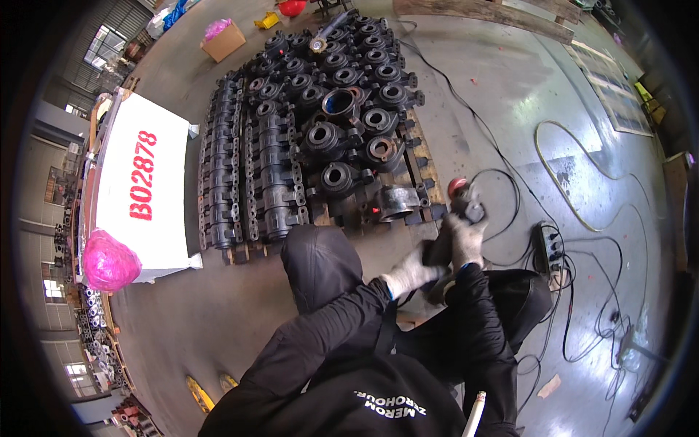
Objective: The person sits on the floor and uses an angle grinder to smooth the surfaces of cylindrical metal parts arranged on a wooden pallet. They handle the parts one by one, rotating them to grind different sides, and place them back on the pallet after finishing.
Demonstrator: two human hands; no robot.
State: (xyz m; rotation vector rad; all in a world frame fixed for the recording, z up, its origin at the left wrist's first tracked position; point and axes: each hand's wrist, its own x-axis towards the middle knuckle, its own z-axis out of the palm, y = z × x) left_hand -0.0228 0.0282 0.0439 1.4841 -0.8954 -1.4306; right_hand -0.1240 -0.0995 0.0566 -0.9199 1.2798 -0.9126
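Note:
My left hand [411,277] and my right hand [467,242], both in pale work gloves, are closed around a dark-bodied power tool that looks like an angle grinder [439,251]. The right hand is nearer its grey head, the left lower on the body; the fingers partly hide it. A small red round part [457,186] shows beyond the head. Just ahead, a dark ring-shaped metal part [397,202] lies at the near right corner of a wooden pallet [424,166]. Several black cast housings with round bores [336,177] crowd the pallet, with joined rows [275,178] on its left.
Another power tool [319,44] rests on the far parts. A white panel [149,186] and a pink bundle [111,261] stand at left. Black cables and a power strip [547,247] lie at right, with a pale hose [575,207] beyond. A cardboard box [223,42] sits far left.

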